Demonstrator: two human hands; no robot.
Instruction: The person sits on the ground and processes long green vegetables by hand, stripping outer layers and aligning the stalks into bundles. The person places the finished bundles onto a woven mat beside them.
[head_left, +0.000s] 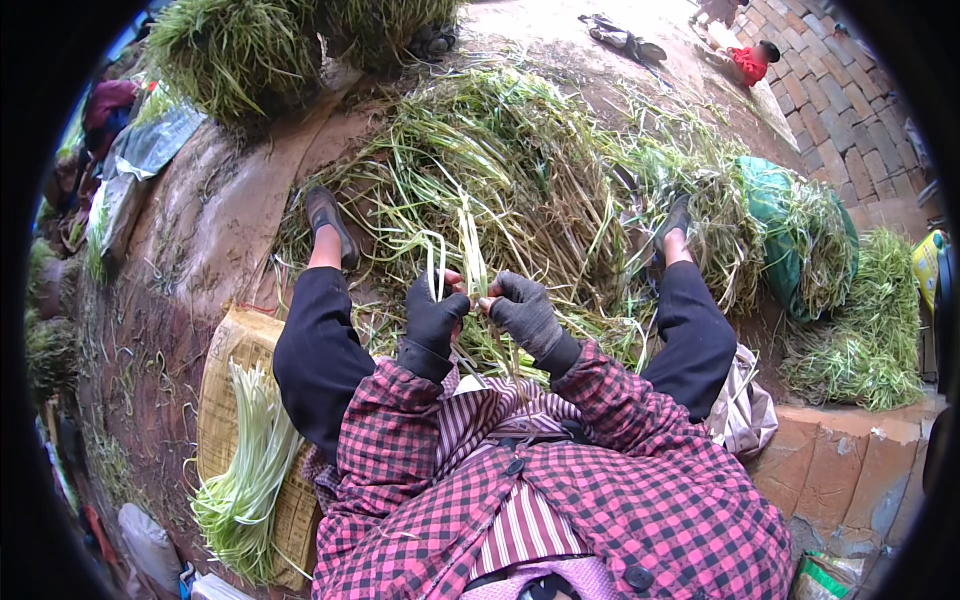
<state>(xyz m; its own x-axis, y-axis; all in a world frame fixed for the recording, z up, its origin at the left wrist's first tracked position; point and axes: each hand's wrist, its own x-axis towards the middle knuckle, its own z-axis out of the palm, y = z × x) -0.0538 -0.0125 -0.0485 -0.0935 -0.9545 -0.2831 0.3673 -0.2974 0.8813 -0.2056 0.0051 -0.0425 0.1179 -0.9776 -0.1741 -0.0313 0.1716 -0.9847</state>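
Note:
My left hand (437, 311), in a dark fingerless glove, holds a few pale green stalks that bend over its fingers. Close beside it on the right, my right hand (523, 307), also gloved, pinches the base of upright pale stalks (471, 251), with the fingertips of both hands nearly meeting. Thin brown strands hang below my right hand. A large heap of long green leafy stalks (525, 165) lies on the ground between and beyond my feet. To my left, a bunch of trimmed pale stalks (251, 465) rests on a yellow woven sack (217, 390).
Big green bundles (232, 60) stand at the upper left. A green cloth or sack (776, 217) lies among stalks at the right, near another green pile (862, 330). A person in red (748, 64) is far off by the brick paving (844, 120). A pale bag (742, 412) lies beside my right leg.

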